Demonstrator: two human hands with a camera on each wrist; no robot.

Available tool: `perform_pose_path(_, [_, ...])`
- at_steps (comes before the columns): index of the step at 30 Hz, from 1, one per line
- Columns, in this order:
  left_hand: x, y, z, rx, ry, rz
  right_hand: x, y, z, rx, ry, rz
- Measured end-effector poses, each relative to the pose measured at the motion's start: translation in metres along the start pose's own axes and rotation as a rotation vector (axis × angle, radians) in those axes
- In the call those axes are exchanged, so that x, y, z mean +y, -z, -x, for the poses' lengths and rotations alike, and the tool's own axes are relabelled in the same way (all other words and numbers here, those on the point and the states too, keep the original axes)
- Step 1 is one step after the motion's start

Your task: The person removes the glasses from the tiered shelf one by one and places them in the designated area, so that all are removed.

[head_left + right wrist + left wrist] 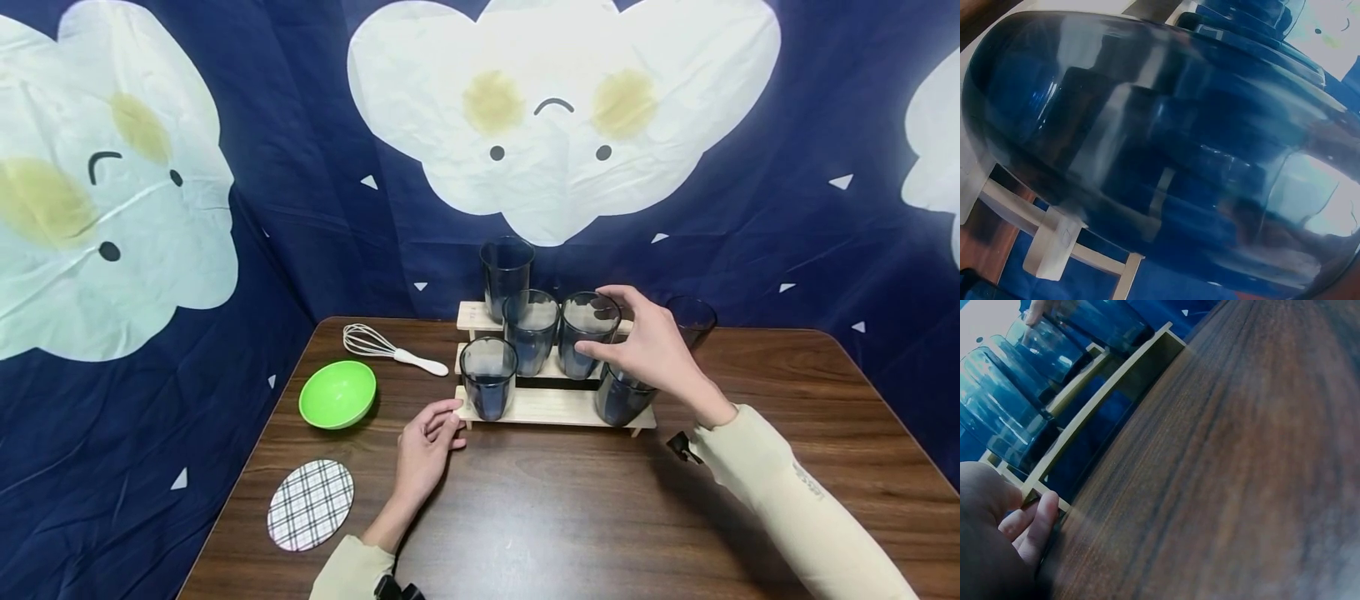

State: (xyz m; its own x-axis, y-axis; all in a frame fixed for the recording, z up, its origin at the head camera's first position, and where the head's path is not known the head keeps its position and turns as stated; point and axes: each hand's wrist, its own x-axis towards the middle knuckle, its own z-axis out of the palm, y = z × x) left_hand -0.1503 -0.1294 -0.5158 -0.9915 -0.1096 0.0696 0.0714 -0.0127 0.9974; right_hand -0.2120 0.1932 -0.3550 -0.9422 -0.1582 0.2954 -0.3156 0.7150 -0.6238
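A three-step wooden rack (pixel 555 407) carries several dark, clear drinking glasses. My right hand (pixel 648 342) grips one glass (pixel 579 354) on the middle step, thumb at its near side and fingers round the far rim. Left of it, close by, stands another glass (pixel 529 346). On the bottom step are a left glass (pixel 489 392) and a right glass (pixel 618 404), the latter partly beneath my right forearm. My left hand (pixel 423 454) holds the left end of the bottom step; its fingers (pixel 1040 528) curl at the rack's end. One glass (pixel 1147 137) fills the right wrist view.
On the top step stand a left glass (pixel 506 271) and a right glass (pixel 693 317), partly behind my right hand. A white whisk (pixel 408 358), a green bowl (pixel 337 396) and a plaid round mat (pixel 311 505) lie left on the wooden table (pixel 555 517). Cloth hangs behind.
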Motion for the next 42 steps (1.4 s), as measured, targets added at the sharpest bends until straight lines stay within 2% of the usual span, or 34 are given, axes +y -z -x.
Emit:
perform_pose_path(11, [0.001, -0.001, 0.000, 0.001, 0.002, -0.004, 0.001, -0.001, -0.002, 0.052, 0.027, 0.008])
perform_pose_path(21, [0.000, 0.000, 0.001, -0.005, -0.008, -0.004, 0.000, 0.003, -0.003, 0.121, 0.051, -0.056])
perform_pose_path(36, [-0.001, 0.000, 0.001, -0.009, -0.018, 0.005, -0.009, 0.003, -0.007, 0.300, 0.101, -0.239])
perform_pose_path(42, [0.000, 0.000, 0.001, -0.006, -0.014, 0.000, -0.029, 0.009, -0.003, 0.380, 0.138, -0.336])
